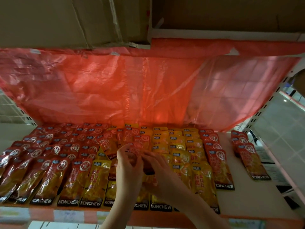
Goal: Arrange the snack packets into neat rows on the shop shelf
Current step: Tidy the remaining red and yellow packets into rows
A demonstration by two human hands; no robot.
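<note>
A person's two hands meet over the middle of a shop shelf [244,187], both working one red packet [136,148]. The left hand [128,166] curls its fingers round the packet's near-left edge; the right hand [156,164] pinches it from the right. The packet is lifted and tilted above a gap where the red rows [49,162] on the left meet the yellow rows [184,156] on the right.

The risk lies under the wrists. The forearms cross the near rows, and a dragged sleeve or wrist could likely slide those slick, overlapping packets out of line or off the near edge. A second loose red packet [107,146] lies askew just left of the hands, and setting the held one down beside it may nudge it further. The mid-shelf packets look jumbled, so the held one could end up in a yellow column if placed in haste.

The shelf is pale and smooth, with a bare strip on the right between one red column [217,162] and a short stack [249,156] at the far right. A red plastic sheet [132,90] hangs behind, taped below cardboard boxes [66,22]. Perforated uprights [270,100] frame the bay; tiled flooring shows at right. The light is dim.
</note>
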